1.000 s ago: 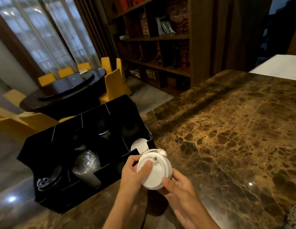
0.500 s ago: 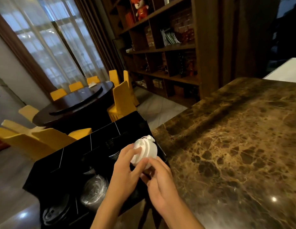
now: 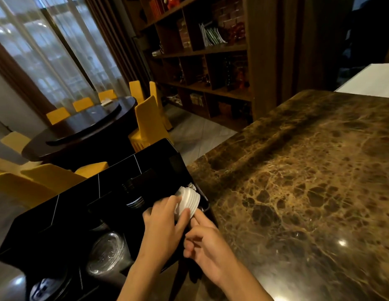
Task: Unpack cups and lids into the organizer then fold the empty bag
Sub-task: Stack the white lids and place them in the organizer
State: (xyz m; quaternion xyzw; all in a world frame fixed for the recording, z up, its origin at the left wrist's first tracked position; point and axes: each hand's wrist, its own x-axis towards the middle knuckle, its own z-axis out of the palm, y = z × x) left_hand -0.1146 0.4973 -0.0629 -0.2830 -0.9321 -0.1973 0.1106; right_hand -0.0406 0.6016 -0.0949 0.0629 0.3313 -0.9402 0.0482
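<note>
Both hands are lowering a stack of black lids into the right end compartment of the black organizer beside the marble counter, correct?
Not quite: the head view shows the stack of lids is white, not black. The left hand and right hand are lowering it into the black organizer beside the marble counter.

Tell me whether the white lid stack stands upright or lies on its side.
On its side: the white lid stack shows its ribbed edges, axis roughly level.

1. Brown marble counter (image 3: 308,181), veined, glossy; small light glint near its front edge.
2. Tall windows (image 3: 48,51) at left, sheer curtains, pale daylight.
3. Round dark dining table (image 3: 80,127) ringed by yellow chairs (image 3: 150,118).
4. Dark wood bookshelf (image 3: 211,61) on far wall; contents dim, possibly books and figurines.
5. Pale tiled floor (image 3: 200,135) between shelf and counter.
</note>
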